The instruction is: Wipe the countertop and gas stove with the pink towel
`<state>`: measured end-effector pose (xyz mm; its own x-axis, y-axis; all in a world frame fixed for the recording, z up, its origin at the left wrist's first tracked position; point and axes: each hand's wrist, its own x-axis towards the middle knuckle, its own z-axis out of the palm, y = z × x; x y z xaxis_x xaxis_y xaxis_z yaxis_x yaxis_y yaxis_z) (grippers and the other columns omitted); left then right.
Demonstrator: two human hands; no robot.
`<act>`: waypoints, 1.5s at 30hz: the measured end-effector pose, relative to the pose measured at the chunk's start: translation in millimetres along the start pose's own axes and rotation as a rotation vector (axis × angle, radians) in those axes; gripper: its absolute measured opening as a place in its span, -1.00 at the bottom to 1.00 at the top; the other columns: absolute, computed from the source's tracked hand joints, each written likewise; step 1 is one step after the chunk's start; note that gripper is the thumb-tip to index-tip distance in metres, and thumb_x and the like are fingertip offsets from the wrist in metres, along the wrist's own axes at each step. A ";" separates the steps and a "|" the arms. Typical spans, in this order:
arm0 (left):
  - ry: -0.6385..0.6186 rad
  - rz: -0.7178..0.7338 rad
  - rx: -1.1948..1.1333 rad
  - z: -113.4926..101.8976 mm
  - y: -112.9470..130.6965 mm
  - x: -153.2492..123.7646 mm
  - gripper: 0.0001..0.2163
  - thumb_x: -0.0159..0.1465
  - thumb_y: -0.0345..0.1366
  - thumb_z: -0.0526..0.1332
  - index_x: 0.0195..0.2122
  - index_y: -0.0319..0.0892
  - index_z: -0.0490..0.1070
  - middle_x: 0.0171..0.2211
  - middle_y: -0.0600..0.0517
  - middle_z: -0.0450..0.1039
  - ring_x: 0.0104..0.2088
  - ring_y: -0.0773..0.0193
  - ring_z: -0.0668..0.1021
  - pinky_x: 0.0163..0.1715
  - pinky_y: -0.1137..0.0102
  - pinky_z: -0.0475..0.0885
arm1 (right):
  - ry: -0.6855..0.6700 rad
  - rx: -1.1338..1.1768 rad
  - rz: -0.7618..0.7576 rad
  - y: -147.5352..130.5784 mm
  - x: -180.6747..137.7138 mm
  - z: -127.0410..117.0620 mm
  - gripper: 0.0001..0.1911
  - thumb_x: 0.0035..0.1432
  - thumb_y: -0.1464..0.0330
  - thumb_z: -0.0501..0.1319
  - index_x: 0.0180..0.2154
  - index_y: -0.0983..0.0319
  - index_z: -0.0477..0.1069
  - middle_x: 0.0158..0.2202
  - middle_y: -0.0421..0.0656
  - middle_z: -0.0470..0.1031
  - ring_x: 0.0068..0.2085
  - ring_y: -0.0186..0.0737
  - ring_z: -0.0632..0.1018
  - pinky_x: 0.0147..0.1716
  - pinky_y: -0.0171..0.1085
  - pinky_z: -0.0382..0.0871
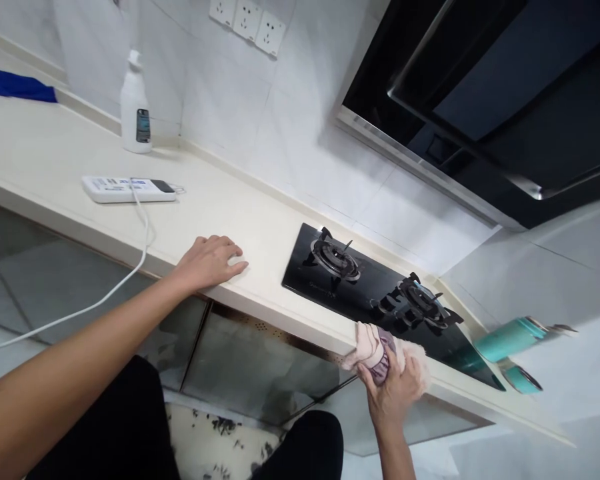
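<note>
My right hand (395, 387) grips a pink cloth (367, 347) with a purple band. The cloth is pressed against the counter's front edge, just before the black gas stove (350, 300). Flat on the pale countertop (260, 247), near its front edge, rests my left hand (210, 262). Its fingers are loosely stretched and hold nothing. The stove has two burners with black pan supports, and it lies to the right of my left hand.
A white power bank (130, 189) with a trailing cable and a white spray bottle (136, 110) stand on the left. Blue fabric (15, 83) lies farther left. Green cylinders (510, 339) stand at the right end. A dark range hood (460, 107) overhangs the stove.
</note>
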<state>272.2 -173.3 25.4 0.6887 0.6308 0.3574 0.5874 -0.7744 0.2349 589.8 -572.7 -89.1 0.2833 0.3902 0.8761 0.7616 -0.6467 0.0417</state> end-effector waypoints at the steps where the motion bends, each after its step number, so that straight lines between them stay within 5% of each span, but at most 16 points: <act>1: 0.000 -0.003 0.004 -0.4 1.5 -0.2 -0.49 0.37 0.08 0.02 0.06 -0.13 0.58 0.17 -0.17 0.53 0.21 -0.13 0.47 0.20 0.03 0.23 | -0.034 -0.009 -0.022 -4.3 4.2 -2.1 -0.26 0.31 -0.25 0.05 0.16 0.19 0.42 0.22 0.22 0.35 0.27 0.37 0.34 0.19 0.37 0.12; 5: 0.020 -0.015 -0.009 -1.3 5.4 -1.2 -0.52 0.36 0.08 0.06 0.04 -0.09 0.59 0.15 -0.17 0.54 0.20 -0.13 0.47 0.22 0.05 0.22 | -0.250 0.067 -0.207 -61.0 26.2 -8.5 -0.44 0.24 0.02 0.31 0.18 0.11 0.40 0.20 0.14 0.39 0.18 0.24 0.40 0.15 0.22 0.16; 9: 0.028 -0.015 -0.047 -1.6 4.0 -1.0 -0.52 0.34 0.10 0.07 0.00 -0.08 0.61 0.13 -0.17 0.56 0.20 -0.14 0.48 0.23 0.04 0.22 | -0.390 0.199 -0.308 -170.2 50.8 -5.5 -0.34 0.12 0.21 0.46 0.24 0.02 0.40 0.26 0.10 0.38 0.19 0.26 0.38 0.15 0.24 0.19; 12: 0.026 -0.042 -0.091 -3.8 -3.3 1.9 -0.48 0.32 0.14 0.04 -0.01 -0.07 0.62 0.15 -0.14 0.56 0.23 -0.14 0.47 0.25 0.04 0.23 | -0.454 0.290 -0.387 -260.2 64.6 -0.1 -0.38 0.26 0.21 0.36 0.31 -0.03 0.33 0.31 0.09 0.36 0.21 0.24 0.39 0.15 0.30 0.26; 16: 0.007 -0.149 -0.310 -10.3 -19.8 8.4 -0.42 0.30 0.18 0.03 0.00 -0.14 0.62 0.10 -0.10 0.61 0.14 -0.08 0.55 0.13 0.20 0.37 | -0.373 0.338 -0.487 -340.5 74.6 8.6 -0.52 0.48 0.24 0.08 0.37 0.02 0.22 0.33 0.05 0.36 0.26 0.16 0.40 0.16 0.28 0.35; 19: -0.019 -0.206 -0.434 -14.8 -28.1 11.3 -0.40 0.32 0.17 0.04 0.02 -0.22 0.59 0.05 -0.08 0.64 0.02 0.02 0.60 0.01 0.32 0.43 | -0.203 0.320 -0.544 -346.9 74.3 15.3 -0.54 0.53 0.28 -0.02 0.38 0.02 0.21 0.32 -0.02 0.38 0.27 0.06 0.41 0.18 0.15 0.40; 23: -0.062 -0.185 -0.322 -15.3 -29.1 13.0 -0.42 0.31 0.15 0.06 -0.01 -0.22 0.61 0.08 -0.12 0.62 0.06 -0.03 0.58 0.04 0.26 0.41 | -0.141 0.321 -0.624 -297.6 65.5 23.8 -0.54 0.54 0.26 -0.01 0.36 -0.17 0.24 0.29 -0.13 0.42 0.26 -0.06 0.44 0.16 0.01 0.41; 27: -0.049 -0.206 -0.275 -13.9 -28.2 15.4 -0.43 0.28 0.15 0.07 -0.01 -0.19 0.61 0.08 -0.09 0.62 0.04 -0.06 0.60 0.04 0.23 0.43 | -0.216 0.295 -0.560 -214.6 51.1 25.6 -0.55 0.49 0.26 0.10 0.30 -0.28 0.32 0.28 -0.17 0.44 0.27 -0.07 0.43 0.20 0.01 0.34; 34: -0.063 -0.232 -0.231 -12.3 -29.7 17.5 -0.42 0.28 0.21 0.04 0.00 -0.11 0.60 0.10 -0.06 0.60 0.05 -0.07 0.58 0.05 0.19 0.43 | -0.300 0.112 -0.382 3.6 18.0 3.7 -0.33 0.11 0.36 0.41 0.26 0.07 0.39 0.29 0.07 0.42 0.32 0.14 0.38 0.26 0.14 0.23; 37: -0.059 -0.175 -0.139 -5.6 -32.6 20.9 -0.41 0.29 0.20 0.01 0.00 -0.10 0.60 0.11 -0.06 0.59 0.09 -0.10 0.56 0.11 0.13 0.41 | -0.389 -0.012 -0.191 114.3 8.7 -14.7 -0.20 0.07 0.33 0.40 0.32 0.25 0.26 0.31 0.17 0.38 0.39 0.15 0.30 0.35 0.19 0.11; 40: -0.058 -0.124 -0.045 -0.1 -33.4 24.2 -0.41 0.28 0.20 0.03 0.01 -0.10 0.61 0.14 -0.10 0.56 0.16 -0.15 0.51 0.17 0.04 0.37 | -0.522 -0.175 0.060 212.4 8.1 -34.2 -0.15 0.09 0.25 0.36 0.37 0.19 0.18 0.36 0.12 0.34 0.43 0.14 0.26 0.35 0.22 0.07; 43: -0.067 -0.128 -0.021 -0.4 -29.9 24.6 -0.41 0.30 0.19 0.04 0.04 -0.11 0.61 0.16 -0.13 0.54 0.19 -0.16 0.49 0.20 -0.02 0.35 | -0.641 -0.293 0.247 279.7 13.3 -45.3 -0.17 0.07 0.22 0.35 0.36 0.12 0.21 0.37 0.06 0.34 0.42 0.13 0.27 0.25 0.12 0.23; 45: -0.079 -0.139 -0.028 -3.0 -26.0 23.6 -0.41 0.33 0.19 0.04 0.07 -0.13 0.60 0.18 -0.14 0.52 0.20 -0.17 0.47 0.22 -0.05 0.33 | -0.688 -0.337 0.291 300.2 16.7 -46.9 -0.20 0.06 0.25 0.34 0.34 0.12 0.24 0.35 0.05 0.35 0.39 0.12 0.30 0.20 0.04 0.29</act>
<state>271.8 -138.4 30.5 0.6336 0.7328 0.2481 0.6681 -0.6800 0.3021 795.8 -791.1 -39.5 0.8205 0.4202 0.3876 0.4172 -0.9037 0.0966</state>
